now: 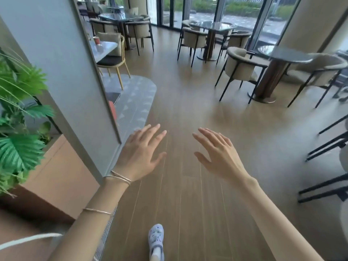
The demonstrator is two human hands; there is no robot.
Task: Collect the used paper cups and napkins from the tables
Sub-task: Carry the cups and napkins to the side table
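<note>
- Both grips are released and empty: left hand (140, 155) and right hand (216, 157) hover over the floor (188, 110).
- Walking step, I judge; nothing collected.
- Red cup (97, 40) sits on the counter (105, 48) beyond the grey pillar (62, 63); next move calls for rounding that pillar.

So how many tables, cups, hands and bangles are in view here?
Tables: 4 clearly seen
Cups: 1, reddish, on the left table; the thing beside it is too blurred to tell
Hands: 2, both open and empty
Bangles: 3, all on the left arm
Total: 10
</note>
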